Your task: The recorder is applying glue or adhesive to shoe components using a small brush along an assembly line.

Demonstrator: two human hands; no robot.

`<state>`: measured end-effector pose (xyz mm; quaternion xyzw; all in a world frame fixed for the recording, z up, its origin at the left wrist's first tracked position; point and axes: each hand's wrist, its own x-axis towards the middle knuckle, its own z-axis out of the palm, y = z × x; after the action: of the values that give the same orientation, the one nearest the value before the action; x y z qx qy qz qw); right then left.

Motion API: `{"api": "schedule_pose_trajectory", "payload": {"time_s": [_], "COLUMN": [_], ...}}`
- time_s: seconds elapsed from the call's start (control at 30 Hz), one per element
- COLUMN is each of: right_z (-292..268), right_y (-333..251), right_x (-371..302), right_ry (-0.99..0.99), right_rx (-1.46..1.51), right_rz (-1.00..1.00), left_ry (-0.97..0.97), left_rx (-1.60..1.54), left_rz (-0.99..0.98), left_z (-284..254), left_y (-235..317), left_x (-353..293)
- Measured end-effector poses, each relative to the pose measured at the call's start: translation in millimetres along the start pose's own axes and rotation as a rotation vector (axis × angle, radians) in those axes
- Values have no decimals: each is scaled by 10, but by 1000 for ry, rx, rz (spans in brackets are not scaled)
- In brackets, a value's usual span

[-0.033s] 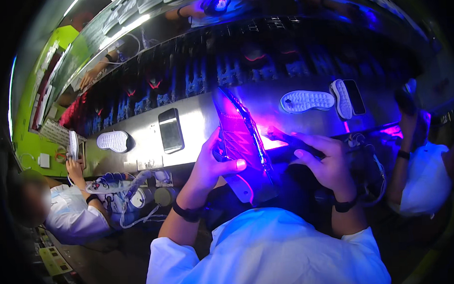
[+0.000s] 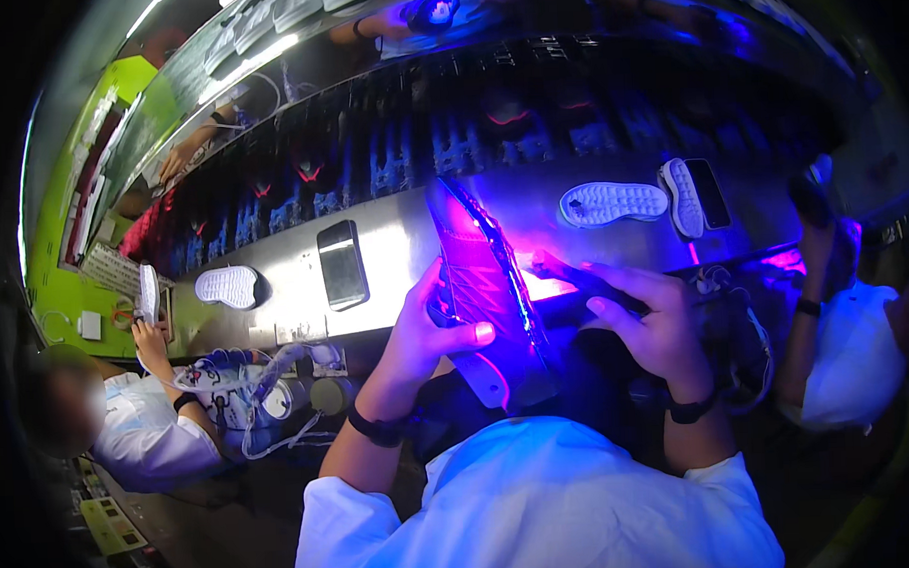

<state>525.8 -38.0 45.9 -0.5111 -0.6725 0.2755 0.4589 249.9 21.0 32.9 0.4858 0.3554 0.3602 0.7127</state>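
My left hand (image 2: 421, 335) is closed around a dark shoe upper (image 2: 480, 283), its thumb pressed on the near side. The upper stands tilted over the bench edge, and its right-hand rim shines wet under violet light. A brush (image 2: 600, 282) with a dark handle is pinched between the thumb and fingers of my right hand (image 2: 661, 322). Its tip points left, close to the upper's rim; the glare hides whether they touch. White shoe soles (image 2: 614, 204) lie beyond my right hand, one of them (image 2: 683, 198) beside a dark phone (image 2: 710, 193).
Across the metal bench (image 2: 388, 236), a black phone (image 2: 343, 264) and another white sole (image 2: 227, 287) lie to the left. Behind runs a dark row of shoes (image 2: 400, 166). A person (image 2: 159, 424) works at left holding a sole, another (image 2: 847, 350) at right. Pots (image 2: 330, 394) stand below the bench edge.
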Motion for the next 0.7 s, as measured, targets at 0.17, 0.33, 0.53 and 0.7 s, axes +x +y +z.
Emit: {"api": "schedule_pose_trajectory", "payload": {"time_s": [0.17, 0.33, 0.53, 0.7], "right_z": [-54, -105, -27, 104], "right_y": [-53, -26, 260, 822], "right_x": [93, 74, -182, -450], "right_ry": [64, 12, -82, -171], "right_rx": [-6, -55, -59, 86], "right_rz": [-1, -28, 33, 206], "left_ry": [-74, -94, -65, 95], "left_rx": [9, 107, 126, 103], "left_rz": [-7, -18, 36, 52], "left_z": [128, 181, 137, -150], "left_y": [12, 45, -39, -198], "left_x": [5, 4, 88, 358]}}
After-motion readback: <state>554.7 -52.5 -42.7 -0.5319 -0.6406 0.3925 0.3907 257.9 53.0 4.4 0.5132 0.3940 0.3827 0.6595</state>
